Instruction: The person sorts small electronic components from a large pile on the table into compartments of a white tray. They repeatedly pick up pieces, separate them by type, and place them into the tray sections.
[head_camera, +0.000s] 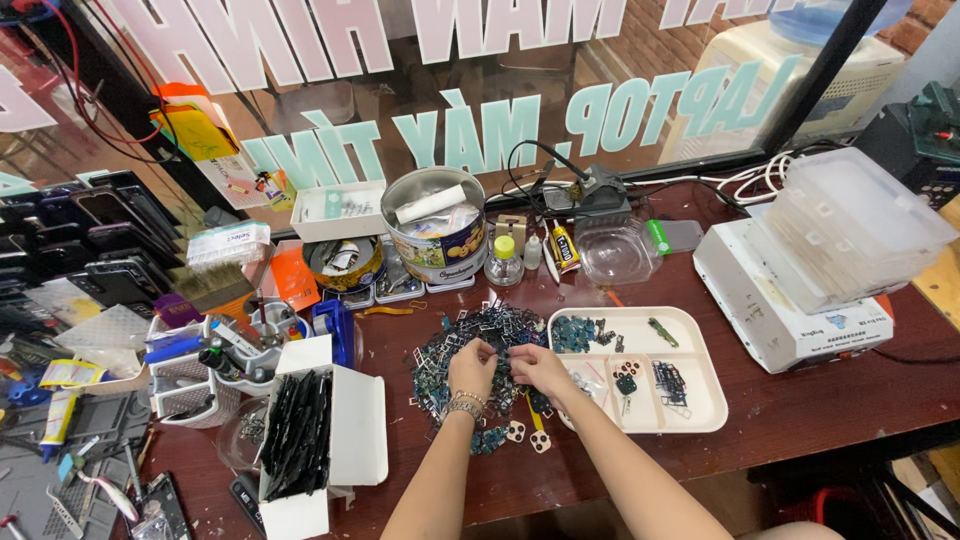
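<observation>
1. Worked best with fingertips only: one small piece lifted clear of the pile of small metal parts (470, 365) before any pull, so that neighbours did not snag.
2. Left hand (471, 368) rested on top of the pile, fingers curled narrow and pinched on a small part; which piece exactly, too small to tell.
3. Right hand (537, 368) met the left at the pile's right edge, fingers likewise pinched close, touching the same cluster.
4. Lay just right of the pile, touching it: a white divided tray (700, 400) with a few sorted pieces.
5. Stood behind the pile: a round tin (440, 245) and a small bottle (504, 262).
6. Sat left of the pile: an open white box (355, 425) of dark strips.
</observation>
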